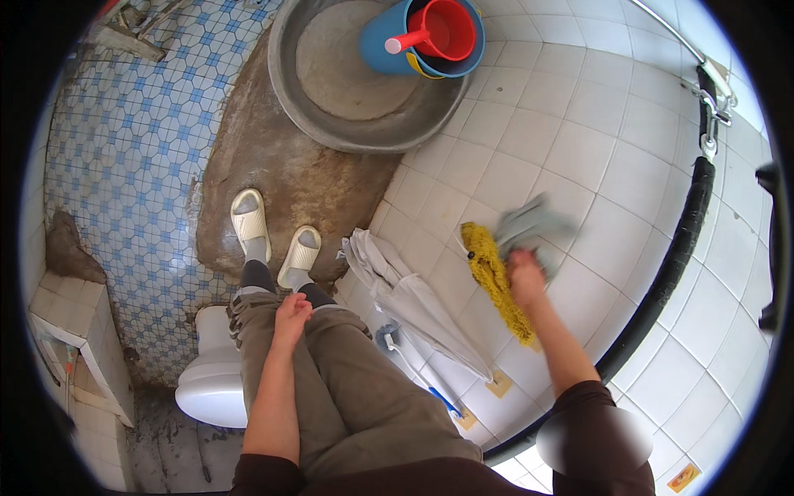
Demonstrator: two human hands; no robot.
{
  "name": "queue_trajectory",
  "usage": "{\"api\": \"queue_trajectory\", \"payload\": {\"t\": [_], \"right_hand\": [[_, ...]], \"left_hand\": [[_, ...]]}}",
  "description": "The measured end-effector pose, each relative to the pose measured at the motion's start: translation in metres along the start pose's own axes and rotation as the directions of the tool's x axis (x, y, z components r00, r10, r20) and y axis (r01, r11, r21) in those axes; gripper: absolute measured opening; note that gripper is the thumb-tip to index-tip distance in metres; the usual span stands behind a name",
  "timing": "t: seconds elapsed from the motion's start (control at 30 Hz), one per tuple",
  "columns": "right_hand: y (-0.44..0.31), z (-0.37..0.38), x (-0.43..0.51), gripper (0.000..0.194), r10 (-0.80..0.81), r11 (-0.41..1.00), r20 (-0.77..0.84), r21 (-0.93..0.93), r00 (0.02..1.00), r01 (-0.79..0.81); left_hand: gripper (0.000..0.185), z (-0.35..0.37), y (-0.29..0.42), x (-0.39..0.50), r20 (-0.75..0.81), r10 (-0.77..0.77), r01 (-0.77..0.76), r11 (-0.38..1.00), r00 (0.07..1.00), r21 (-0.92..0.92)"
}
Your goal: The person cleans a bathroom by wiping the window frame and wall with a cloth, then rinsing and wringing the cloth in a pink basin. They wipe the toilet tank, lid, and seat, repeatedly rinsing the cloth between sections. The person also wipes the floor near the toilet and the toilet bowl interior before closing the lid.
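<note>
My right hand [526, 276] grips a grey-green cloth [535, 224], blurred by motion, against the white wall tiles. Just beside that hand a fluffy yellow duster or mitt [493, 282] hangs on the wall. Over my thigh is my left hand [291, 316], which holds nothing, its fingers loosely curled and partly apart. A pale cloth [415, 304] hangs from a yellowish adhesive hook [498, 384] between me and the duster. Near it hangs a toilet brush [406, 359] with a blue and white handle.
A large grey basin [372, 133] holds a blue bucket [388, 37] with a red dipper [443, 31] in it. A white toilet [211, 378] stands beside my legs. A black-wrapped pipe [679, 266] and a metal tap [713, 111] run along the tiled wall. The floor has blue-patterned tiles [142, 161].
</note>
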State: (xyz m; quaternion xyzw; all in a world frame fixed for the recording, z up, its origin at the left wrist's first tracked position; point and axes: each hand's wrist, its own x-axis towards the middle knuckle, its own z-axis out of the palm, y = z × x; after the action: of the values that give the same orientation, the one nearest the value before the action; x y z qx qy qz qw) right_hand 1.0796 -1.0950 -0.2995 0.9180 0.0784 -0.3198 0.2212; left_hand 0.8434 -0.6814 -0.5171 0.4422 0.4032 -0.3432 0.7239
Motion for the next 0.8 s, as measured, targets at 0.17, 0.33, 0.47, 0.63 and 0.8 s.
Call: {"api": "queue_trajectory", "payload": {"t": [0.17,0.33,0.47,0.63,0.8], "right_hand": [[0.006,-0.016,-0.008,0.032,-0.168,0.966,0.380,-0.119,0.910,0.229],[0.066,-0.097,0.074,0.050,-0.125,0.917,-0.076,-0.390,0.989,0.086],[0.056,-0.066,0.124,0.037,-0.159,0.917,-0.203,-0.393,0.966,0.068],[-0.024,0.082,0.142,0.031,-0.133,0.977,0.011,-0.168,0.991,0.133],[-0.131,0.210,0.079,0.039,-0.239,0.939,0.377,-0.146,0.895,0.312]], "left_hand": [[0.030,0.001,0.005,-0.009,-0.020,-0.052,0.049,0.989,0.998,-0.141],[0.031,0.009,0.002,-0.009,-0.017,-0.040,0.037,0.987,0.999,-0.155],[0.032,0.012,-0.007,-0.010,-0.045,-0.135,0.134,0.990,0.990,-0.036],[0.034,0.008,-0.018,-0.011,-0.020,-0.076,0.074,0.994,0.997,-0.083],[0.034,0.017,-0.025,-0.005,0.014,-0.020,0.020,1.000,1.000,-0.006]]}}
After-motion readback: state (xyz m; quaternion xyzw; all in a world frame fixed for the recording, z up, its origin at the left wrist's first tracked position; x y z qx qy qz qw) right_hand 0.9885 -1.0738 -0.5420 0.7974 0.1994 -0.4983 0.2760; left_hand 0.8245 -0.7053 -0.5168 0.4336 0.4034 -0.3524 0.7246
